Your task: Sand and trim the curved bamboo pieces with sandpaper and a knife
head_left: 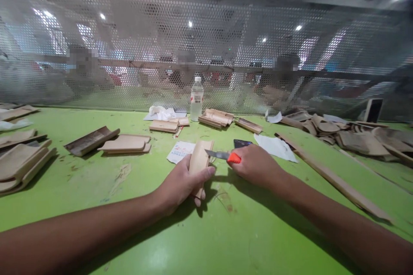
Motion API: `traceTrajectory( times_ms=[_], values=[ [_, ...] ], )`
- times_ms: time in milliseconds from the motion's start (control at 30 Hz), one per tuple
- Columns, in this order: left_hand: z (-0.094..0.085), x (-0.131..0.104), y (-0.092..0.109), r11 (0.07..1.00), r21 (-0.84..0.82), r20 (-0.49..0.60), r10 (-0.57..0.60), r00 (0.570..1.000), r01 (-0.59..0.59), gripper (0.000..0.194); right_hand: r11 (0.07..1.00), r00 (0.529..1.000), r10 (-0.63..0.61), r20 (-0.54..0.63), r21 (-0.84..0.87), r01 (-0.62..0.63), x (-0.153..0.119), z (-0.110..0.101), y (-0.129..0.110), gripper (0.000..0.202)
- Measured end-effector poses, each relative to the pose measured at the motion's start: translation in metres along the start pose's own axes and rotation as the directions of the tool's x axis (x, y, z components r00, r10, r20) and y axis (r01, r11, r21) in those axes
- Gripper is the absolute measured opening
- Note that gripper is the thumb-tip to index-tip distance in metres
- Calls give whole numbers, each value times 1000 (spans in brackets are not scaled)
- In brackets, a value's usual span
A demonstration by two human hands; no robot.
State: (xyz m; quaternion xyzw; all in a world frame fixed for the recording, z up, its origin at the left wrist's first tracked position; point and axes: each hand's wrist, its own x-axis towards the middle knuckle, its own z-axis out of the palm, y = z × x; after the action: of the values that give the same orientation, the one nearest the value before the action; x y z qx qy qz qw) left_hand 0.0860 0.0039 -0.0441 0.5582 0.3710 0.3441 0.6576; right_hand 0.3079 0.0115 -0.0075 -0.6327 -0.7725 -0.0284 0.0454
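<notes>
My left hand [180, 182] is wrapped round a pale curved wooden piece [200, 157], which it holds up above the green table. My right hand [256, 165] grips a knife [234, 158] by its orange-red handle. The blade points left, and its tip is at the right edge of the wooden piece; whether they touch is hard to tell. Just behind my right hand lies a dark phone-like object [241, 142], partly hidden. A printed paper sheet [180, 151] lies behind the wooden piece.
Curved wooden pieces lie at left [124, 143] and behind [216, 117], with a heap [361, 139] at right. A water bottle [196, 99] stands before a perforated screen [135, 38]. A long strip [335, 178] and white paper [275, 147] lie at right. People show blurrily behind the screen.
</notes>
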Motion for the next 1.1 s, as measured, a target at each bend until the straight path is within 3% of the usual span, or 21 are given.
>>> traceTrajectory(
  times_ms=[267, 567, 833, 1100],
  values=[
    [-1, 1, -1, 1000, 27, 25, -13, 1000, 13, 52, 992, 990, -125, 62, 34, 123, -2, 7, -13, 22],
    [-1, 2, -2, 997, 75, -18, -35, 999, 36, 45, 998, 999, -25, 45, -56, 28, 0, 13, -22, 17],
    [-1, 1, -1, 990, 124, -30, -60, 998, 63, 56, 972, 971, 212, -107, -80, -221, 18, -4, 9, 35],
    [-4, 2, -1, 992, 119, 17, -50, 999, 47, 54, 1000, 1000, 11, -10, -7, -12, 7, 2, -6, 27]
  ],
)
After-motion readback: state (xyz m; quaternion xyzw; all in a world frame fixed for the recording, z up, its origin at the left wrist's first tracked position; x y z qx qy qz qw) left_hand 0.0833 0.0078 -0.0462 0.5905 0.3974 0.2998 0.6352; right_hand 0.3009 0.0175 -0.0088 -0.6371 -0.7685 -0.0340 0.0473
